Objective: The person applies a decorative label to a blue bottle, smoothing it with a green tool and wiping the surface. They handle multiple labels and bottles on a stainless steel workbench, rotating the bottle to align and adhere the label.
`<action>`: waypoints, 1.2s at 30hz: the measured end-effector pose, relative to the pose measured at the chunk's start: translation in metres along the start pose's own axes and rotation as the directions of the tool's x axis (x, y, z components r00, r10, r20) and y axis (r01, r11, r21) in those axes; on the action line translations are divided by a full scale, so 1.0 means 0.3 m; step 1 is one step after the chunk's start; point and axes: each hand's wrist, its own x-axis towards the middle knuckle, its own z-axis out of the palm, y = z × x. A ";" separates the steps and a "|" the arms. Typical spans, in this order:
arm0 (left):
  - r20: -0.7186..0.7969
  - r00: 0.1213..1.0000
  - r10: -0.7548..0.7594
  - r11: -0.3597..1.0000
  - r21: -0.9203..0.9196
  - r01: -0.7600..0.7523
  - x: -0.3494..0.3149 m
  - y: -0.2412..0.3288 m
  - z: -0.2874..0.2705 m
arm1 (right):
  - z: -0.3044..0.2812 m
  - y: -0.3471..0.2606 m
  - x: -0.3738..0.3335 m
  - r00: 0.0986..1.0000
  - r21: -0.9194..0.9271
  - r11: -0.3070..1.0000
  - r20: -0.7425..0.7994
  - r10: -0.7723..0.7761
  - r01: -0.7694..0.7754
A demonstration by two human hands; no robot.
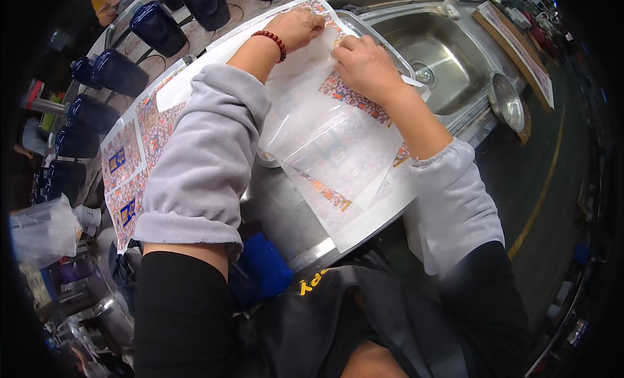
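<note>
A translucent sheet [325, 138] lies slantwise over a white sheet printed with a colourful floral pattern [354, 100]. My left hand [296, 28], with a red bead bracelet at the wrist, is closed at the far edge of these sheets, its fingertips pinched together. To its right and a little nearer, my right hand [369, 69] is also closed, thumb and fingers gripping the translucent sheet's far right part. The fingertips partly hide what they pinch. More floral printed sheets with blue labels [123, 157] spread out beneath and left of my left forearm.
Right of the sheets is a steel sink [442, 60], with a metal bowl [507, 102] at its right edge and a board [513, 50] beyond. Several dark blue glossy bottles [120, 73] line the left and far side. A blue object [270, 267] sits near my body.
</note>
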 end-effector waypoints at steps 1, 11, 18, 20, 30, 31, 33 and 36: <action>-0.002 1.000 -0.008 1.000 -0.009 0.008 -0.003 -0.006 -0.005 | -0.011 0.009 -0.009 0.994 -0.037 0.994 0.052 0.101 -0.099; 0.117 0.993 0.031 0.955 0.290 -0.064 0.019 -0.039 0.000 | -0.078 0.003 -0.049 0.980 -0.177 0.980 0.157 0.119 -0.090; -0.061 0.986 -0.157 0.966 0.199 0.166 0.018 -0.093 0.046 | -0.112 -0.129 -0.149 0.998 -0.166 0.984 -0.007 -0.068 0.066; -0.128 0.983 -0.135 0.974 0.167 0.156 -0.001 -0.094 0.025 | -0.118 -0.161 -0.188 0.997 -0.123 0.989 0.007 -0.082 0.082; -0.190 0.980 -0.053 0.990 0.122 0.077 -0.030 -0.152 -0.111 | -0.147 -0.247 -0.308 0.993 0.027 0.996 0.080 -0.089 0.087; -0.214 0.977 0.005 0.988 0.153 0.028 -0.031 -0.169 -0.116 | -0.153 -0.247 -0.313 0.991 0.054 0.995 0.092 -0.093 0.088; -0.251 0.966 0.055 0.981 0.193 -0.006 -0.033 -0.195 -0.128 | -0.167 -0.247 -0.324 0.990 0.104 0.990 0.098 -0.104 0.094; -0.294 0.955 0.026 0.984 0.177 0.028 -0.043 -0.209 -0.161 | -0.183 -0.246 -0.342 0.974 0.094 0.994 0.212 -0.077 0.059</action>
